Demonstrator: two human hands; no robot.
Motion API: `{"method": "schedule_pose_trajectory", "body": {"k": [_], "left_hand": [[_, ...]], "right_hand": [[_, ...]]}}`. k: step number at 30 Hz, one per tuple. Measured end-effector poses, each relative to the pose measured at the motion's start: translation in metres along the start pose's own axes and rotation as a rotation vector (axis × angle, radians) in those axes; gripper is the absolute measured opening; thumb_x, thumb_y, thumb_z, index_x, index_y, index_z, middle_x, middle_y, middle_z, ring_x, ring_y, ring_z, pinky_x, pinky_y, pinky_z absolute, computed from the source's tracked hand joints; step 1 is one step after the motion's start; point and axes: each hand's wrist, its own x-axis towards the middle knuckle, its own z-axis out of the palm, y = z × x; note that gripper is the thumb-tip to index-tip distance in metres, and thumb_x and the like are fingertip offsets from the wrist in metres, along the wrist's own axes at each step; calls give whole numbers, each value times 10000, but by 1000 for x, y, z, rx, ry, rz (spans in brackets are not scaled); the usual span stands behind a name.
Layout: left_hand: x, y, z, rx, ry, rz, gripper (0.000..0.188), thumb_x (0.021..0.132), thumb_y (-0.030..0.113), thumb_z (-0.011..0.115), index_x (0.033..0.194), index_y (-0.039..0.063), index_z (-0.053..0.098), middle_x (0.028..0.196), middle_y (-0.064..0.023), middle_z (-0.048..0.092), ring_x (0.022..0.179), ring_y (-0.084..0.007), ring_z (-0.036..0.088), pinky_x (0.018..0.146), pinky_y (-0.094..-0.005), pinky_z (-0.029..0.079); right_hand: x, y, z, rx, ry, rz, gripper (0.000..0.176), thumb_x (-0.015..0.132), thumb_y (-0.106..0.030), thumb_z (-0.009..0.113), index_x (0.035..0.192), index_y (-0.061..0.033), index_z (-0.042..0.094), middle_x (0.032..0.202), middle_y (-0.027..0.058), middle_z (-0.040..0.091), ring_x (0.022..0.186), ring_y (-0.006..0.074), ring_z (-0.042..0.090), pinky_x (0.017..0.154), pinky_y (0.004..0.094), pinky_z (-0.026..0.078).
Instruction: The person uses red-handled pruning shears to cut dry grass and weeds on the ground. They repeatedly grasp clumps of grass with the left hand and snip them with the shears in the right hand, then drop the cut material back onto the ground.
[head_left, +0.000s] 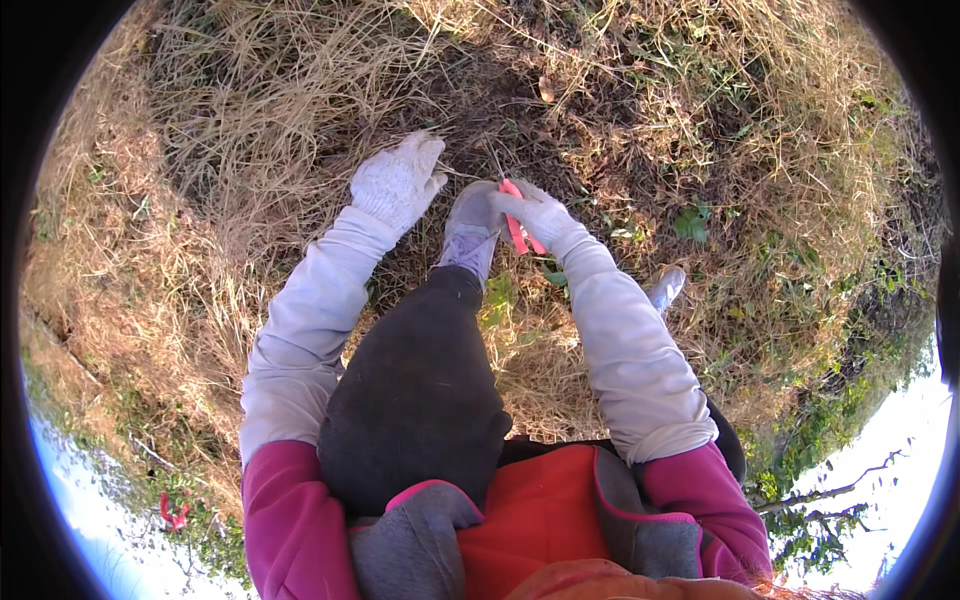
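Observation:
My left hand (397, 180), in a white knitted glove, is curled low over the ground at the edge of a mat of dry grass (300, 97). A few thin straw stems show at its fingers and thumb; the inside of the grip is hidden. My right hand (536, 214), also gloved, is closed around red-handled shears (513, 214). Their narrow metal blades point away from me, towards dark bare soil (517, 124). Between the two hands is the toe of my light lace-up shoe (472, 217), close beside the right hand.
My other shoe (666, 289) shows past the right sleeve. Green leaves (691, 223) grow among cut straw on the right. A brown dry leaf (546, 89) lies ahead. Bare branches (825, 493) stand at lower right, and a red strip (174, 513) hangs in foliage at lower left.

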Motion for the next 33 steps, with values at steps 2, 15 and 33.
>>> {"method": "schedule_pose_trajectory", "body": {"k": [2,15,33], "left_hand": [[27,0,22,19,-22,-49,639,949,347,737,1506,144,497,1390,-132,634,1020,-369,735,839,-496,604],[52,-43,58,-68,-191,-182,345,982,369,651,1244,145,659,1043,-184,757,970,-418,728,840,-547,583],[36,-30,54,-271,-116,-168,331,1018,389,585,1190,128,695,1092,-176,749,1006,-413,715,858,-530,573]], "right_hand": [[-4,-9,3,8,-3,19,708,941,-531,696,1464,-70,577,1036,105,745,804,162,679,740,309,547],[34,-9,2,-45,-62,81,668,939,-452,771,1412,-9,609,1048,93,748,868,161,711,837,314,575],[71,-38,6,-356,142,-133,761,918,-503,782,1462,-10,580,980,91,731,808,146,714,772,299,576]]}}
